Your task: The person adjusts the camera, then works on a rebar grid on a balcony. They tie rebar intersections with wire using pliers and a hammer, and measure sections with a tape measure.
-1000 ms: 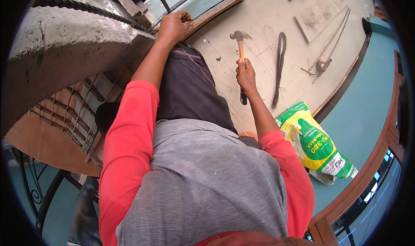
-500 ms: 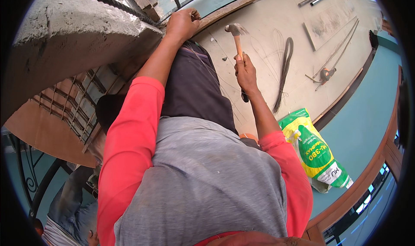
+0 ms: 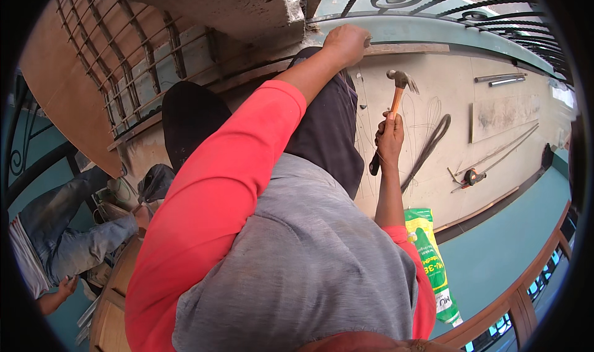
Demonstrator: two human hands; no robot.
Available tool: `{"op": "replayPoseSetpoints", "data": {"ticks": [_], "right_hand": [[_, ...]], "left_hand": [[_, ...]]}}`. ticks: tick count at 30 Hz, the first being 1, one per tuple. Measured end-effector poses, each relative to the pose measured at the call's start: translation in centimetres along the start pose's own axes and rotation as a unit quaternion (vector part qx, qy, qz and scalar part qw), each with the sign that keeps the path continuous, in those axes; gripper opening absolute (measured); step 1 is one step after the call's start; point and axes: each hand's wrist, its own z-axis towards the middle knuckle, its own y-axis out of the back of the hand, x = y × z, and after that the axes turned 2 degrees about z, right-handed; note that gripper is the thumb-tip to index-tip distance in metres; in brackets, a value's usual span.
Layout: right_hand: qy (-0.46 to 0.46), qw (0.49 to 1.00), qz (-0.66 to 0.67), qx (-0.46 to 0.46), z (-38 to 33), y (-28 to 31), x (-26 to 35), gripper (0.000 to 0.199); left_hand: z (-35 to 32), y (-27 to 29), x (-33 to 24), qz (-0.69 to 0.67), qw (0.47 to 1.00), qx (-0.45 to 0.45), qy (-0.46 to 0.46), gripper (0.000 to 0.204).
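My right hand [image 3: 390, 143] grips a claw hammer [image 3: 396, 102] by its orange and black handle, with the metal head up and away from me. Out ahead, my left hand [image 3: 345, 45] is closed, fingertips pressed together, beside a wooden strip [image 3: 405, 49] that runs along the base of a railing. Whatever sits between those fingers is too small to make out. Beyond the hammer, to the right, a looped bundle of dark tie wire [image 3: 427, 151] lies on the pale floor, with thin loose wires around it.
A concrete block [image 3: 247, 8] and tied steel bars [image 3: 127, 61] stand left. Rightward lie a tape measure [image 3: 473, 177], metal tubes [image 3: 502, 79], a stained board [image 3: 501, 117] and a green-yellow bag [image 3: 426, 247]. Black railing bars [image 3: 520, 24] rise ahead. Another person [image 3: 68, 222] is at lower left.
The view has swung leftward, so the scene sits further right and more of the other person shows. The hammer stays in my right hand; my left hand remains closed by the strip.
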Motion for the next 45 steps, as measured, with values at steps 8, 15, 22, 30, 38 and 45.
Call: {"op": "replayPoseSetpoints", "data": {"ticks": [8,15,22,30,38,45], "right_hand": [[0.047,0.997,-0.053,-0.015,-0.3,0.0,0.7,0.030],[0.099,0.991,-0.091,-0.009,0.1,-1.5,2.4,0.032],[0.136,0.982,-0.131,0.014,-0.3,-3.1,5.0,0.036],[0.237,0.953,-0.187,0.025,-0.5,-4.1,7.8,0.029],[0.261,0.943,-0.203,0.026,-0.3,-4.6,7.4,0.028],[0.201,0.930,-0.306,0.041,0.6,-4.4,6.5,0.027]], "left_hand": [[0.3,0.3,2.6,-0.066,0.997,-0.004,0.041,0.021],[0.1,0.9,3.6,-0.071,0.997,0.018,-0.019,0.019],[-0.2,1.1,2.8,-0.057,0.998,0.017,-0.036,0.020],[-0.2,1.0,2.9,-0.061,0.997,0.015,-0.034,0.021],[-0.1,0.7,2.8,-0.034,0.999,0.028,-0.018,0.026],[-0.1,0.9,2.7,-0.032,0.998,0.051,-0.018,0.024]]}}
